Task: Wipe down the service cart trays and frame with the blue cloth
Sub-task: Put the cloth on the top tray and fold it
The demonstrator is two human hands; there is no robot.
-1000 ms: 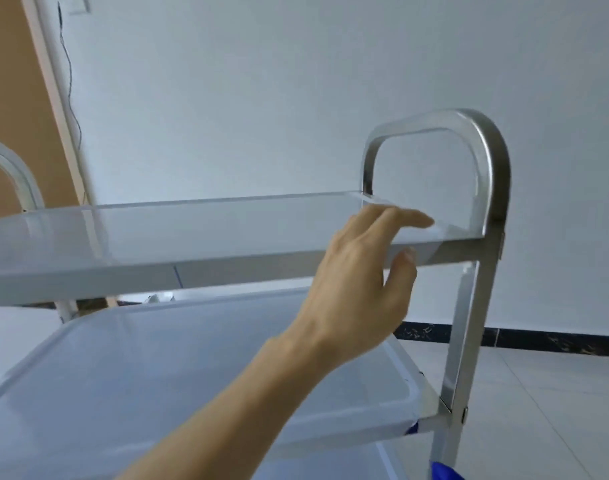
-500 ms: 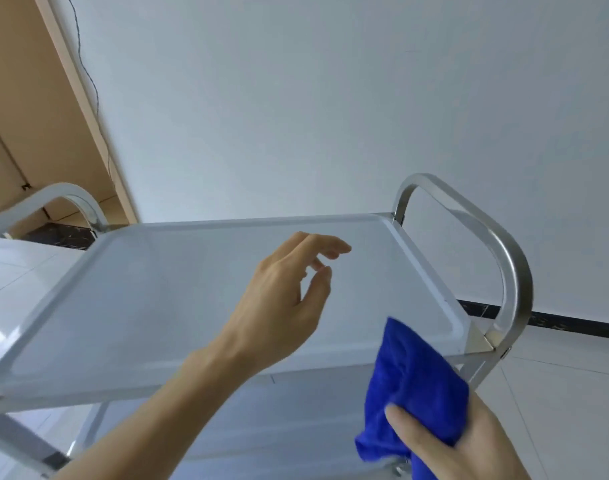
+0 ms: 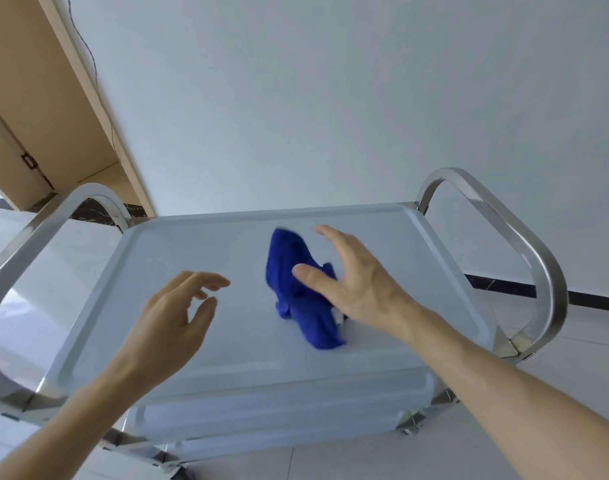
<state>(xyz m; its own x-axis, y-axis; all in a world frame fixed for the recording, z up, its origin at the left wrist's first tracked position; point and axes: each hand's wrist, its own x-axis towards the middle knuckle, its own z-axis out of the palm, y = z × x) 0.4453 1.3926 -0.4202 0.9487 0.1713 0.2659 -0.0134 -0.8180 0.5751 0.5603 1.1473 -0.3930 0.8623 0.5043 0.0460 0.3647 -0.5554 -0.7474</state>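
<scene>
A bunched blue cloth (image 3: 297, 292) lies near the middle of the cart's pale grey top tray (image 3: 192, 240). My right hand (image 3: 360, 287) is spread over the cloth's right side with straight fingers; its thumb lies across the cloth and it does not grip. My left hand (image 3: 171, 327) hovers over the tray to the left of the cloth, fingers loosely curled and holding nothing. Steel frame handles arch up at the right end (image 3: 528, 247) and the left end (image 3: 22, 251) of the cart.
A lower tray (image 3: 278, 415) shows under the top tray's near edge. A white wall stands just behind the cart, with a wooden door frame (image 3: 36, 109) at the left. Pale floor tiles surround the cart.
The view has risen above the top tray. My right hand brought the cloth up from the lower right onto the tray and let its fingers spread. My left hand has stayed hovering over the tray.
</scene>
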